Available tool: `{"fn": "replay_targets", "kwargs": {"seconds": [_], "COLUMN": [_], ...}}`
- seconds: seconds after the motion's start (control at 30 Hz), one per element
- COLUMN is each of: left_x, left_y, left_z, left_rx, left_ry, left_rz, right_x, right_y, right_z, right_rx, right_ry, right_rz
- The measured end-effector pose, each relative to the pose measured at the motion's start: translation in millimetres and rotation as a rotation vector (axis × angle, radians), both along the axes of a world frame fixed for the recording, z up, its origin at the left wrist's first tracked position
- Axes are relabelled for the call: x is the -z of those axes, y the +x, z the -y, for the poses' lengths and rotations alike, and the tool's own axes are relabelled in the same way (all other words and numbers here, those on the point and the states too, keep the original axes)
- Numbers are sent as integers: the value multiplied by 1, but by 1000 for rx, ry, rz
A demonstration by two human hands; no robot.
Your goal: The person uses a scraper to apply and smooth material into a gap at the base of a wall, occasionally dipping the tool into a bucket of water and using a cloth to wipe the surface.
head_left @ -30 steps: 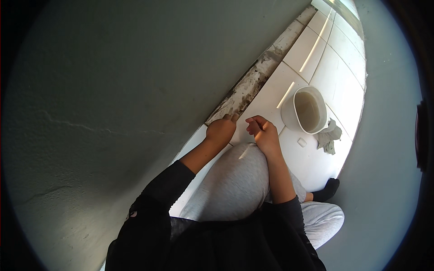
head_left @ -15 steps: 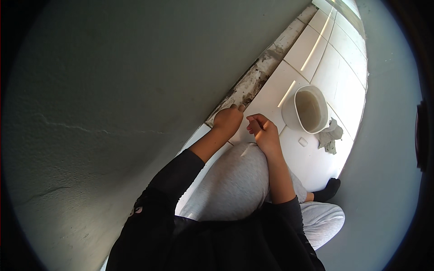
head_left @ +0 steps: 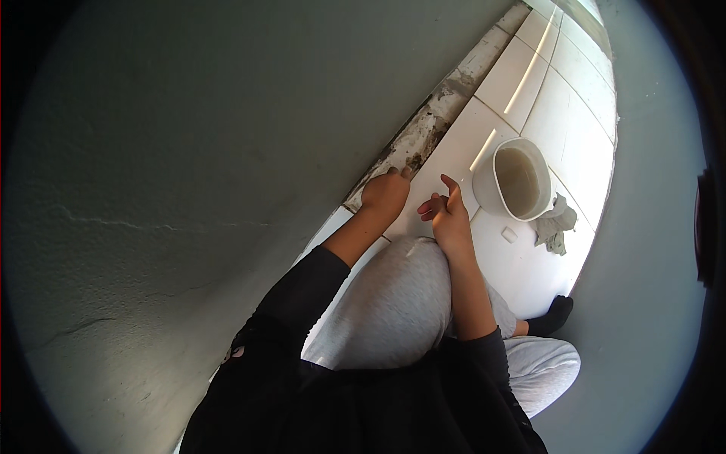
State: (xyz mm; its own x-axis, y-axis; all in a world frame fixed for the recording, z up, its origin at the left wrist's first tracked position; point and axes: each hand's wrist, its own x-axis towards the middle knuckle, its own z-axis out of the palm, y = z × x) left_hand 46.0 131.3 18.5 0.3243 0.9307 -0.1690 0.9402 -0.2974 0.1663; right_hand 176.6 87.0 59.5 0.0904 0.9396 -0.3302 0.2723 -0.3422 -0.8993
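Observation:
My left hand [head_left: 384,197] is closed in front of a narrow, dirty strip [head_left: 435,121] of white tile along the foot of the wall. Dark crumbly patches mark the strip just beyond its fingers. Whatever those fingers grip, if anything, is hidden. Over the white floor tiles, a little to the right, my right hand [head_left: 451,221] is raised and holds nothing. Its index finger points up and away, the others loosely bent and apart. Right of it stands a white plastic tub [head_left: 490,189] of cloudy water.
A crumpled grey-green cloth [head_left: 556,227] lies against the tub, with a small white block [head_left: 510,235] nearby. Close on the left rises a grey wall [head_left: 189,151], and another grey wall [head_left: 650,189] bounds the right. My bent knee [head_left: 401,303] sits beneath my forearms.
My right hand has loosened from a pinch, its index finger now stretched out, and shifted slightly right. The left hand stays closed at the strip, almost unmoved.

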Motion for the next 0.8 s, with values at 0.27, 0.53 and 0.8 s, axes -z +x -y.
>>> {"fn": "replay_targets", "kwargs": {"seconds": [0.27,0.53,0.8], "left_x": [-9,10,-12], "left_y": [-29,-5,-36], "left_z": [65,-4,67], "left_rx": [6,-57,-63], "left_ry": [-78,45,-124], "left_rz": [-46,6,-37], "right_x": [-2,3,0], "right_y": [2,-5,2], "right_z": [3,0,1], "right_rx": [-38,-48,-61], "right_ry": [17,11,26], "right_rz": [16,67,82]}}
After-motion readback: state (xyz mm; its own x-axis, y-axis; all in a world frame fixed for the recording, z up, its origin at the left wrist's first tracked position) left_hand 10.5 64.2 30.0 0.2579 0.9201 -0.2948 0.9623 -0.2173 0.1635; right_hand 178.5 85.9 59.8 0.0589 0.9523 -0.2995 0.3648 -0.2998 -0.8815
